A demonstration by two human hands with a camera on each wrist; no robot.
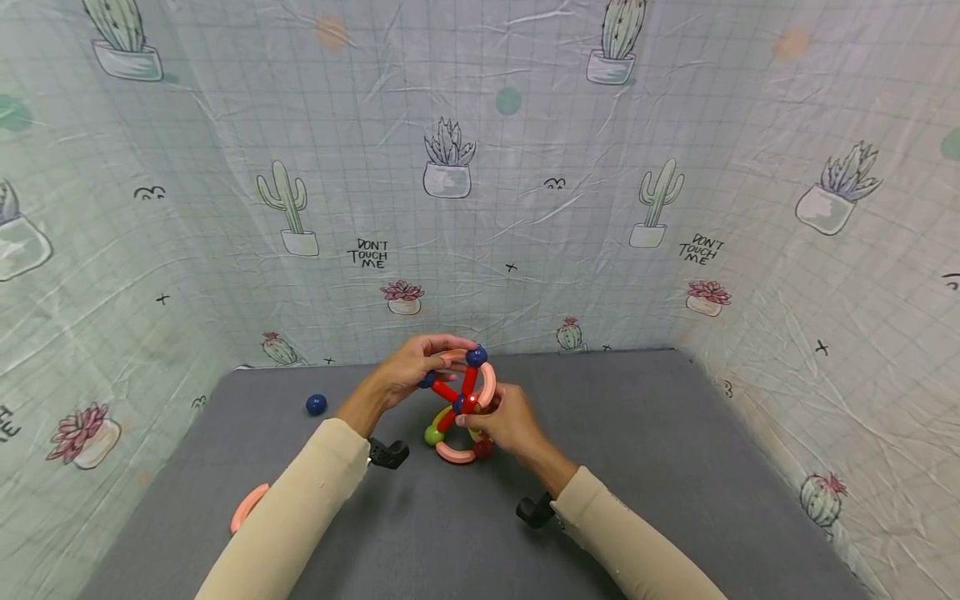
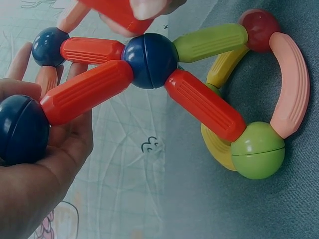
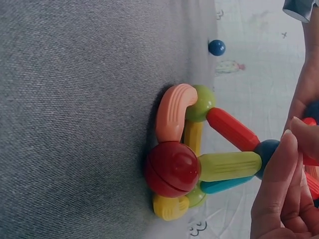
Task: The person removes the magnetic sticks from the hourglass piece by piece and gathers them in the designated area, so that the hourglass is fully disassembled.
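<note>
A ball-and-rod toy structure stands on the table, with a lower ring of curved rods, a central blue ball (image 2: 150, 60) and an upper part of red rods and blue balls. My left hand (image 1: 408, 367) holds the upper part from the left, fingers around its curved pink rods and blue balls. At the middle my right hand (image 1: 513, 421) pinches a short red rod (image 2: 117, 12) against or close to the central ball; its fingers hide the contact. Lower down are a green ball (image 2: 257, 150), a dark red ball (image 3: 172, 169) and a curved pink rod (image 2: 290, 84).
A loose blue ball (image 1: 317, 404) lies at the table's back left. One curved pink rod (image 1: 249, 507) lies at the front left, partly behind the left sleeve. A cactus-printed cloth (image 1: 510, 217) surrounds the back and sides of the grey table (image 1: 622, 433).
</note>
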